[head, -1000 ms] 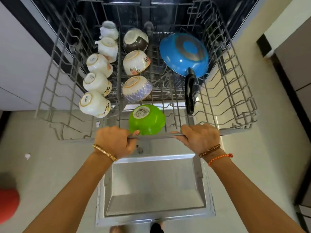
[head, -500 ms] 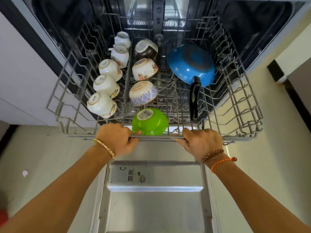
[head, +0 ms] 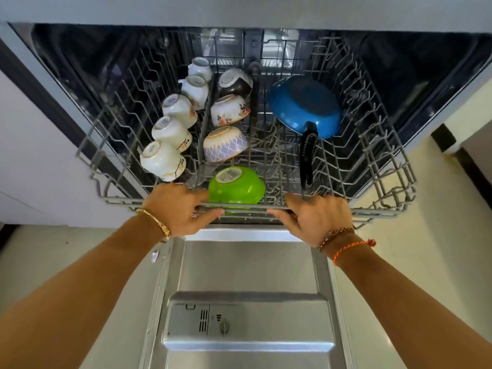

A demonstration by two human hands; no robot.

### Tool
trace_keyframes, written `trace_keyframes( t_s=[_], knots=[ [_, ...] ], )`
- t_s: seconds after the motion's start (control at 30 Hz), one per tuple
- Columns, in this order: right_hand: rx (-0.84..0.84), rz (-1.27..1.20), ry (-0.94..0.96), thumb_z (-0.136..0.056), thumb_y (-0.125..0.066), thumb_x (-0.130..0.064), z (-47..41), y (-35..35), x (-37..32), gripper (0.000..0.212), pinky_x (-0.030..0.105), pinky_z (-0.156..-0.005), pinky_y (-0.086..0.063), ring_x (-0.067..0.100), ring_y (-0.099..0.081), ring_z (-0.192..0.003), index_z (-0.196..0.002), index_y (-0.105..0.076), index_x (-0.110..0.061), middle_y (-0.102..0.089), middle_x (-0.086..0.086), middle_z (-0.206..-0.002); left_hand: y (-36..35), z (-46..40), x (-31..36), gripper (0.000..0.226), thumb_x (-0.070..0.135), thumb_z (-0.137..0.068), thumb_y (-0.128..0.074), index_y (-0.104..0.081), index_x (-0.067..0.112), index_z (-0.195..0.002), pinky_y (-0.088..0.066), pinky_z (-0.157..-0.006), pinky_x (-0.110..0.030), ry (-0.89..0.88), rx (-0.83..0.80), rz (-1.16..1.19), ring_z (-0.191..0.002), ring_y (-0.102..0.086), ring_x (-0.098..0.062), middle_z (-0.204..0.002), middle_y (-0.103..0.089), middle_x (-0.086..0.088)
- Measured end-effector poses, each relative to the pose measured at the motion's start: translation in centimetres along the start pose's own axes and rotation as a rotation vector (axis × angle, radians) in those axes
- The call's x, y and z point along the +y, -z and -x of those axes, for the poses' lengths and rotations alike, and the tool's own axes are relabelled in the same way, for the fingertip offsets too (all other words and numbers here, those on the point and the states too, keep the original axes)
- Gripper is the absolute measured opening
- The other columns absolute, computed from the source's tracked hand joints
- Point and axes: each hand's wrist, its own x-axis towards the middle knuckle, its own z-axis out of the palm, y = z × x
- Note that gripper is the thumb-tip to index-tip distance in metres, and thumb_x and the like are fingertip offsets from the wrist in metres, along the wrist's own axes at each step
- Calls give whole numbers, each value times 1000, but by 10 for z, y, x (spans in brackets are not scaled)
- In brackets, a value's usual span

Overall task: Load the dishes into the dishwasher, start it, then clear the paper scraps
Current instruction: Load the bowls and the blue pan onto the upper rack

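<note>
Dishes fill the wire rack (head: 383,161), which sits partway inside the dishwasher tub (head: 80,70) above the lowered door (head: 247,265): a row of white cups (head: 162,159) upside down on the left, three patterned bowls (head: 225,143) and a dark one beside them, a green bowl (head: 237,185) at the front edge, and a blue pan (head: 303,106) leaning on the right with its black handle pointing forward. The left hand (head: 177,209) and the right hand (head: 316,217) each have their fingers clenched around the rack's front rail, either side of the green bowl. Loading looks finished, judging by the full rack and the two-handed grip on it; what seems left is seating the rack fully, shutting the door, starting the machine, and then the paper scraps, one of which may be the small white bit (head: 155,257) by the door's left edge. A white barcode sticker (head: 229,174) is on the green bowl's base, its print too small to read; the cups carry dark brush-like marks I cannot make out.
</note>
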Motion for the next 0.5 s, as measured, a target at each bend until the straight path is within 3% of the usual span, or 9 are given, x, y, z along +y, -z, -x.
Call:
trace_keyframes(
  t_s=[0.1, 0.17, 0.23, 0.3, 0.43, 0.5],
  knots=[
    [-21, -13, -7, -82, -29, -58, -6, 1, 7, 58, 14, -42, -26, 16, -39, -21, -53, -58, -17, -33, -2, -28, 1, -10, 6, 80, 60, -92, -9, -59, 17, -48, -28, -39, -9, 28, 48, -24, -23, -46, -18, -29, -43, 0],
    [-5, 9, 20, -86, -24, -63, -16, 5, 8, 65, 15, -42, -27, 17, -42, -25, -57, -59, -16, -24, -3, -34, 7, -19, 4, 86, 64, -90, -3, -60, 15, -46, -20, -44, -8, 28, 0, -25, -24, -45, -19, -29, -43, -2],
    [-142, 46, 52, -88, -24, -65, -26, 13, 11, 63, 16, -47, -24, 21, -49, -43, -77, -60, -15, -26, -3, -44, 9, -27, -3, 102, 76, -76, 11, -69, 14, -59, -28, -46, -17, 50, -44, -51, -38, -55, -23, -37, -50, -5],
    [-226, 41, 64, -89, -26, -62, -28, 10, 15, 57, 17, -47, -17, 20, -44, -53, -88, -58, -15, -26, -4, -48, 8, -31, -6, 106, 79, -63, 11, -74, 16, -77, -31, -52, -22, 74, -71, -100, -52, -55, -24, -46, -48, -3],
    [-156, 31, -35, -82, -41, -59, -36, 4, 17, 55, 7, -47, -14, 15, -26, -27, -52, -57, -16, -13, -8, -35, 13, -40, -3, 104, 71, -54, 10, -73, 17, -86, -21, -47, -21, 105, -139, -158, -58, -50, -22, -49, -39, 2],
    [-116, 15, -23, -84, -36, -59, -44, 1, 20, 56, 10, -43, -22, 17, -36, -25, -51, -54, -17, -21, -6, -35, 15, -48, -3, 105, 71, -52, 10, -73, 17, -86, -18, -45, -18, 127, -188, -192, -58, -46, -20, -48, -35, 4]
  ],
)
